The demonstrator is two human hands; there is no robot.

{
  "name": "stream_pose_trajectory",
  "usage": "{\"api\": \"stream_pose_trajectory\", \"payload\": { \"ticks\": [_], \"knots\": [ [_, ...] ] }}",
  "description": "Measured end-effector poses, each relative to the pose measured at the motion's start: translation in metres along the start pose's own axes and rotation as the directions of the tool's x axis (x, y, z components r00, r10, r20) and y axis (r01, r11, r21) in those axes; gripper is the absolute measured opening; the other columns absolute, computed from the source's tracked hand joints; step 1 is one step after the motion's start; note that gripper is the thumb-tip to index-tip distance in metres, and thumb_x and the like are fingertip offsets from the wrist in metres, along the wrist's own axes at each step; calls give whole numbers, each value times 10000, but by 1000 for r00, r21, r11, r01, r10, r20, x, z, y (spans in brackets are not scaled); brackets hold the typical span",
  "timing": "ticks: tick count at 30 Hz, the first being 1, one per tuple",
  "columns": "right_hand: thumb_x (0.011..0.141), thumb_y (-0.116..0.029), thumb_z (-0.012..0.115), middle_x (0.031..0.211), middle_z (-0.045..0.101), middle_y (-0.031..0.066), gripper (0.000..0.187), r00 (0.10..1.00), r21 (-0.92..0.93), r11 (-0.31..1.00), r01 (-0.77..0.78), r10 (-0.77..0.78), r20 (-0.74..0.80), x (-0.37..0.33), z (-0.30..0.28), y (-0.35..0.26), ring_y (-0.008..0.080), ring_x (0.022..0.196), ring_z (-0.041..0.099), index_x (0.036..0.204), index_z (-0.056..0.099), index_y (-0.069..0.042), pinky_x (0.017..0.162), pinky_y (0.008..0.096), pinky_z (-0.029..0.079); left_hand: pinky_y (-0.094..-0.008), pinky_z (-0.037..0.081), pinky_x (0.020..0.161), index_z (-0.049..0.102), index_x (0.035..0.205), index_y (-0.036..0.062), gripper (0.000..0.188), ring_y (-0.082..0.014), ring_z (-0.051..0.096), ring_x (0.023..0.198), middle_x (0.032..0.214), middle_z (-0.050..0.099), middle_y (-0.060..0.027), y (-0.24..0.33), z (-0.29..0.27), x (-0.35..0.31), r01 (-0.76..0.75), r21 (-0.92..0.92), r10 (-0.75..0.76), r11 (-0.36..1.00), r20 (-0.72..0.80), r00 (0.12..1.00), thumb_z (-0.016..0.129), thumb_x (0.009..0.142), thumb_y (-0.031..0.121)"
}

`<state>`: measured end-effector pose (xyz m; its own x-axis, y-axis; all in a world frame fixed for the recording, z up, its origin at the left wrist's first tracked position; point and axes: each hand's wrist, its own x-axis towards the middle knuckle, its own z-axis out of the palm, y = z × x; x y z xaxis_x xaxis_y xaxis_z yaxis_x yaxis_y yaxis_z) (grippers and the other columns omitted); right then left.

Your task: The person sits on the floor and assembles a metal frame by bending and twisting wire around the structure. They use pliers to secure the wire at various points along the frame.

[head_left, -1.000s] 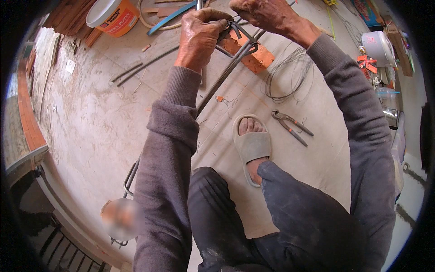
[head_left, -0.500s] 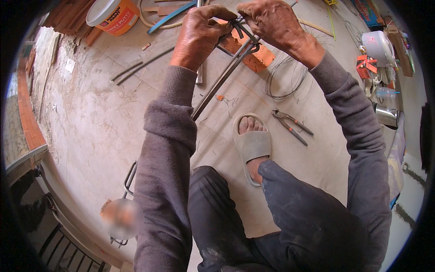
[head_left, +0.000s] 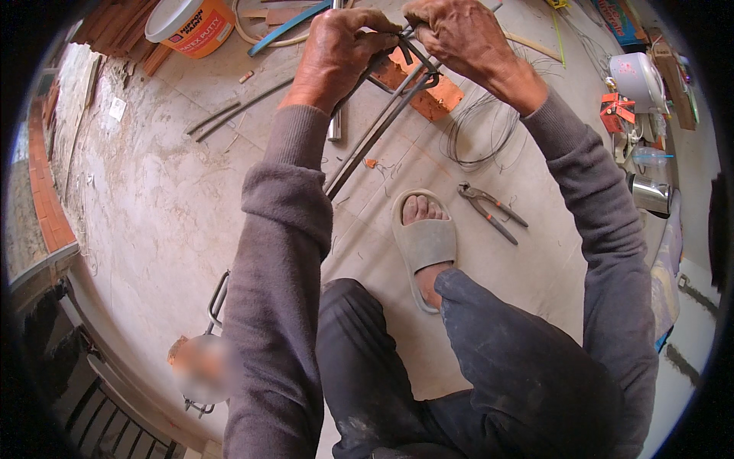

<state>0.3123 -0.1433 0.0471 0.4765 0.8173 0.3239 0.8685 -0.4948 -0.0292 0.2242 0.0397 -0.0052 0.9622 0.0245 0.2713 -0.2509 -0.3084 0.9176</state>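
At the top of the view, my left hand point(head_left: 342, 52) and my right hand point(head_left: 468, 44) meet over a frame of dark steel bars point(head_left: 380, 128). My left thumb and fingers pinch at the corner of a bent steel stirrup point(head_left: 430, 76). Close beside it, the right fingers are curled together at the same joint. Whatever thin piece lies between the fingertips is too small to make out. Under the bars is an orange brick point(head_left: 437, 99). A loose coil of thin wire point(head_left: 482, 136) lies right of it, and pincers point(head_left: 489, 213) rest on the floor nearer me.
My sandalled foot point(head_left: 428, 245) is on the floor left of the pincers. Loose rods point(head_left: 229, 115) and a putty bucket point(head_left: 191, 29) are at the far left. A rice cooker point(head_left: 636, 80) and a metal cup point(head_left: 650, 193) stand right. Another brick point(head_left: 177, 353) lies by my left sleeve.
My left hand and wrist have shifted slightly, with the fingers still at the joint. My right hand has barely moved. The bars, brick and pincers stay put.
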Motion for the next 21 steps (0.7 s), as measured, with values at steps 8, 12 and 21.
{"api": "stream_pose_trajectory", "payload": {
  "ticks": [8, 12, 21],
  "knots": [
    [790, -180, 577, 695, 625, 214, 170, 998, -134, 989, 55, -60, -33, -3, -10, -13, 370, 699, 658, 725, 600, -26, 640, 469, 533, -281, 545, 639, 696, 967, -9, 89, -132, 650, 683, 813, 702, -76, 5, 6, 8, 131, -132, -133, 983, -7, 991, 683, 901, 50],
    [808, -177, 563, 754, 639, 218, 203, 994, -99, 991, 90, -95, -44, 2, -8, -9, 372, 754, 656, 765, 603, 17, 698, 468, 534, -242, 402, 483, 643, 818, 8, 107, -79, 528, 542, 651, 605, -19, 16, 14, 4, 202, -376, -234, 905, -42, 971, 662, 920, 36],
    [852, -144, 660, 787, 644, 211, 177, 906, 198, 885, -422, 419, 56, -206, -5, -21, 418, 715, 626, 958, 667, -4, 663, 491, 507, -243, 382, 468, 625, 832, -4, 83, -84, 505, 525, 648, 577, -21, 20, 16, 4, 167, -350, -193, 922, -39, 980, 643, 913, 6]
  ]
}}
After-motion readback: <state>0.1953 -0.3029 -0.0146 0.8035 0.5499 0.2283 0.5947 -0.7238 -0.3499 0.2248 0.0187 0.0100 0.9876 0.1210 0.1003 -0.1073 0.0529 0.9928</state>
